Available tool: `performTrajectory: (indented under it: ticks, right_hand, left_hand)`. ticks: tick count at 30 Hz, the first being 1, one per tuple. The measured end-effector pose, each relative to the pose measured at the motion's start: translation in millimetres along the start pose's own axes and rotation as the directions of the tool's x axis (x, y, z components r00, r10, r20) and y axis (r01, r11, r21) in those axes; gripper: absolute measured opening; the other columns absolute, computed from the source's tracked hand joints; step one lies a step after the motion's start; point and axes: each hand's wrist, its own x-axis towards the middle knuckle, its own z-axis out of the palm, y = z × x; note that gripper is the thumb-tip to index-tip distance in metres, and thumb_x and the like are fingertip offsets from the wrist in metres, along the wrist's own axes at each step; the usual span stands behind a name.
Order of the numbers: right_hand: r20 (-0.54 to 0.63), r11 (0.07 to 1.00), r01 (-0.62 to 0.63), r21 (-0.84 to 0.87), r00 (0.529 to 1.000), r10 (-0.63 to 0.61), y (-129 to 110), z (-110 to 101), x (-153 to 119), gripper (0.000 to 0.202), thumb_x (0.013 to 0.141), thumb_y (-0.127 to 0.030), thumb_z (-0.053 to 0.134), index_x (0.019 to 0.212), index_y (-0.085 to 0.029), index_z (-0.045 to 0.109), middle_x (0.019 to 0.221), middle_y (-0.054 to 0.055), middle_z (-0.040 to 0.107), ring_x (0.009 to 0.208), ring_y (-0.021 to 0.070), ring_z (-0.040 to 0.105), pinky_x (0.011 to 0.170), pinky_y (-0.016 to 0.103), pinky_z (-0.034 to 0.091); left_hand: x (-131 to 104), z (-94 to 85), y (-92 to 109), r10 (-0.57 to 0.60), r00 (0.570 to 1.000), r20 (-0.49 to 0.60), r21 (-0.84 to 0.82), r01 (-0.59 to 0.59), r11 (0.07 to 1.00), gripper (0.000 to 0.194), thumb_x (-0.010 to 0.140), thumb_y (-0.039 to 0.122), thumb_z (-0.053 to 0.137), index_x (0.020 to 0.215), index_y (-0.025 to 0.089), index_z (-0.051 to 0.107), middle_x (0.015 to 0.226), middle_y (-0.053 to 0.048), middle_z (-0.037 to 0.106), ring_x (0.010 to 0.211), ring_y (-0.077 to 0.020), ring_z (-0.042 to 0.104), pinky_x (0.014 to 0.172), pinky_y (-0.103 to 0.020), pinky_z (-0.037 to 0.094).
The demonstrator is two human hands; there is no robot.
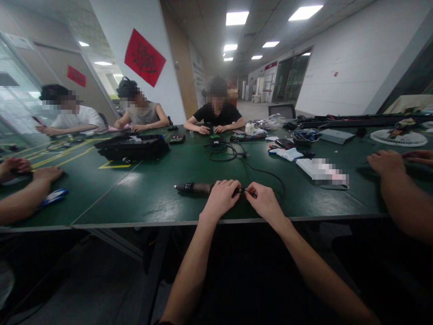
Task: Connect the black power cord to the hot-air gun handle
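Note:
On the green table in front of me lies an electric screwdriver point(199, 188), dark with a brownish grip, its bit end pointing left. My left hand point(223, 197) is wrapped round its rear part and hides much of that end. Just to the right, my right hand point(265, 201) pinches a thin black cable end point(244, 190) close to the screwdriver's tail. Whether the cable end is in the socket or only beside it, I cannot tell. A black power cord point(270, 173) curves from behind my right hand to a black adapter point(216, 141) farther back.
A black open case point(132, 146) stands at the left back. White-and-blue gloves point(287, 154), a wire bundle point(306, 135) and a white round fan-like part point(398, 137) lie to the right. Co-workers' arms reach onto the green table point(162, 203) from both sides; others sit opposite.

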Motion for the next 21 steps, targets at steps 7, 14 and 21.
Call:
performTrajectory:
  ticks: [7, 14, 21]
  right_hand:
    - [-0.003, 1.000, 0.011, 0.003, 1.000, -0.011, 0.6, 0.5, -0.8, 0.007, 0.093, -0.025, 0.063, 0.088, -0.023, 0.067, 0.086, 0.004, 0.074, 0.077, 0.0192, 0.069, 0.070, 0.028, 0.049]
    - [0.003, 1.000, 0.000, 0.001, 1.000, 0.000, -0.5, -0.6, -0.3, 0.007, 0.093, -0.026, 0.063, 0.088, -0.023, 0.068, 0.086, 0.004, 0.075, 0.076, 0.0193, 0.069, 0.069, 0.028, 0.049]
    - [0.001, 1.000, 0.004, 0.001, 1.000, -0.004, 1.6, 0.6, -0.1, 0.007, 0.093, -0.026, 0.063, 0.089, -0.023, 0.068, 0.086, 0.004, 0.074, 0.077, 0.0194, 0.069, 0.071, 0.029, 0.050]
  left_hand:
    - [0.7, 3.3, -1.6, 0.011, 1.000, 0.010, 0.016, -0.012, 1.000, 0.009, 0.101, 0.027, 0.062, 0.109, 0.026, 0.060, 0.108, -0.001, 0.071, 0.107, -0.0221, 0.064, 0.095, -0.039, 0.043]
    - [0.2, 0.8, 0.1, 0.040, 0.999, 0.011, 0.011, -0.040, 0.999, 0.015, 0.098, 0.025, 0.064, 0.112, 0.027, 0.061, 0.111, -0.001, 0.071, 0.110, -0.0225, 0.063, 0.096, -0.040, 0.043]
    - [0.3, 2.1, -0.1, 0.028, 1.000, -0.003, 0.025, -0.028, 0.999, 0.013, 0.099, 0.025, 0.063, 0.111, 0.026, 0.060, 0.109, -0.001, 0.071, 0.108, -0.0224, 0.063, 0.096, -0.040, 0.043]
